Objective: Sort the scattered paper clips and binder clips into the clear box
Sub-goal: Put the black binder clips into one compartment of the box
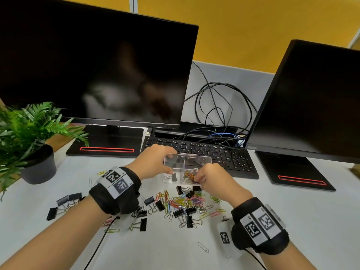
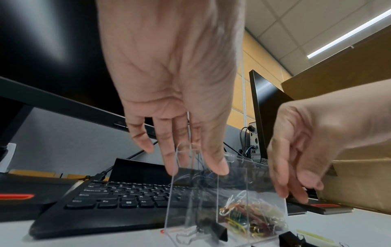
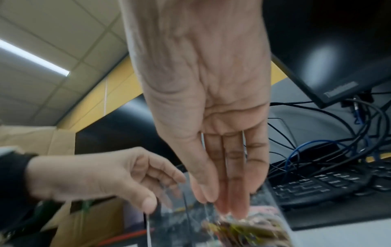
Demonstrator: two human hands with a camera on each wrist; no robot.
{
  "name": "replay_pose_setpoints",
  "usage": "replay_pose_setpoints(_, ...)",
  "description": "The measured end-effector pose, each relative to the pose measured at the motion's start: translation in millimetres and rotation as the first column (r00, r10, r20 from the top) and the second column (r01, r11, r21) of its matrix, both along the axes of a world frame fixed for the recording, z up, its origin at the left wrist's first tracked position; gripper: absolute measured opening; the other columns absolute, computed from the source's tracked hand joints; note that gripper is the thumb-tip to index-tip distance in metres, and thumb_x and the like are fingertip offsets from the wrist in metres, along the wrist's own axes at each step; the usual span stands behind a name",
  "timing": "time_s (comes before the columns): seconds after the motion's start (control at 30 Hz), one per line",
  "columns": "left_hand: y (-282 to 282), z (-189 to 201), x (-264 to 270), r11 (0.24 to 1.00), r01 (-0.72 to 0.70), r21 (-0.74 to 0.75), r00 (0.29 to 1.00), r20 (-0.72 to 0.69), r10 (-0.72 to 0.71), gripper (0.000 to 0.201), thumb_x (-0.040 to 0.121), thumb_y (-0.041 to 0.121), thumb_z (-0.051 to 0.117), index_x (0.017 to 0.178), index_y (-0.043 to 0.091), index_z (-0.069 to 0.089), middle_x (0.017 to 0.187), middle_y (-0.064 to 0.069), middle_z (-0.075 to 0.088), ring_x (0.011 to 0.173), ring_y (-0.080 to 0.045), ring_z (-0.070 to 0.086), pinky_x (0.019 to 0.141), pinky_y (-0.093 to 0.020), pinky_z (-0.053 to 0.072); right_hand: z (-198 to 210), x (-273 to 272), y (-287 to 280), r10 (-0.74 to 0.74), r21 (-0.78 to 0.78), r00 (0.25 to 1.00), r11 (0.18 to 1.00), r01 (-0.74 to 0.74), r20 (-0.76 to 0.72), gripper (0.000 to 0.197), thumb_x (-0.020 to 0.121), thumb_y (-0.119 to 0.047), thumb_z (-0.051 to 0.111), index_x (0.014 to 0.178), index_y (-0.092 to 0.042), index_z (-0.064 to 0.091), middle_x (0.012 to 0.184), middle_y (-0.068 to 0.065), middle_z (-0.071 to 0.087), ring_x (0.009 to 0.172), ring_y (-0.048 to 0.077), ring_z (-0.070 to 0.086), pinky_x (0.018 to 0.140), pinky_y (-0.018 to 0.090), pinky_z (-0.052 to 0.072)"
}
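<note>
The clear box (image 1: pixel 202 160) (image 2: pixel 190 192) stands on the white desk, split by a divider. Its left compartment holds a black binder clip (image 1: pixel 173 177) (image 2: pixel 217 231); its right one holds coloured paper clips (image 1: pixel 189 175) (image 2: pixel 253 217) (image 3: pixel 243 229). My left hand (image 1: pixel 171 161) (image 2: pixel 194 167) grips the box's left end, thumb in front and fingers behind. My right hand (image 1: pixel 196 179) (image 3: pixel 217 205) reaches straight fingers down onto the clips in the right compartment; I see nothing held between them. A mixed pile of clips (image 1: pixel 185 203) lies in front of the box.
More binder clips (image 1: pixel 66 201) lie at the left, and a lone paper clip (image 1: pixel 203 247) lies near the front. A black keyboard (image 1: pixel 204 151) sits right behind the box, under two monitors and tangled cables (image 1: pixel 214 106). A potted plant (image 1: pixel 29 133) stands far left.
</note>
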State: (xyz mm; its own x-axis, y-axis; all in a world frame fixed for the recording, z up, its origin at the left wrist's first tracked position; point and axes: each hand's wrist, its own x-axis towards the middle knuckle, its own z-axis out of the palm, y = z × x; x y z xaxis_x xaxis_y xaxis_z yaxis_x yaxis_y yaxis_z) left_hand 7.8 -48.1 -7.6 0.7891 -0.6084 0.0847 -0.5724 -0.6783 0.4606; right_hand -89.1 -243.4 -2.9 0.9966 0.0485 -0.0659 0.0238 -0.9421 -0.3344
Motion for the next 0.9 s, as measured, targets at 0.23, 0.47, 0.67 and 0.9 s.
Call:
replay_pose_setpoints(0.23,1.7,-0.2,-2.1,1.000,0.007,-0.009,1.000,-0.004,-0.007,0.064,0.076,0.031,0.079,0.135,0.023,0.053,0.121,0.004,0.065,0.105,-0.012,0.060,0.090,-0.028,0.048,-20.3,-2.3,7.6,0.049,-0.206,0.994,0.976,-0.069,-0.099,0.031,0.077,0.009,0.050,0.098,-0.006,0.067,0.098,0.014,0.066,0.087,0.033,0.060,0.064,0.036,0.047)
replay_pose_setpoints(0.47,1.2,0.3,1.1,1.000,0.013,-0.005,1.000,-0.009,-0.013,0.064,0.075,0.031,0.080,0.133,0.022,0.054,0.117,0.005,0.066,0.097,-0.010,0.060,0.079,-0.023,0.043,-25.5,-1.4,9.2,0.068,-0.252,0.994,0.964,-0.088,-0.089,0.026,0.079,0.008,0.052,0.100,0.000,0.065,0.100,0.017,0.064,0.089,0.035,0.059,0.070,0.039,0.050)
replay_pose_setpoints(0.67,0.9,0.0,1.4,1.000,0.016,0.001,1.000,-0.006,-0.016,0.064,0.075,0.031,0.080,0.132,0.021,0.055,0.115,0.004,0.066,0.095,-0.010,0.060,0.080,-0.024,0.045,-22.1,-4.8,13.3,0.068,-0.194,0.985,0.976,-0.099,-0.157,0.024,0.085,0.005,0.050,0.106,-0.001,0.059,0.107,0.015,0.058,0.094,0.033,0.057,0.078,0.040,0.051)
replay_pose_setpoints(0.9,1.2,0.9,-0.1,1.000,0.018,0.002,1.000,-0.003,-0.018,0.064,0.075,0.032,0.080,0.132,0.020,0.055,0.116,0.004,0.066,0.097,-0.012,0.060,0.084,-0.026,0.047,-16.2,-10.4,21.0,0.062,-0.197,0.981,0.975,-0.099,-0.185,0.021,0.086,0.007,0.044,0.102,-0.001,0.055,0.102,0.014,0.054,0.084,0.027,0.046,0.070,0.034,0.039)
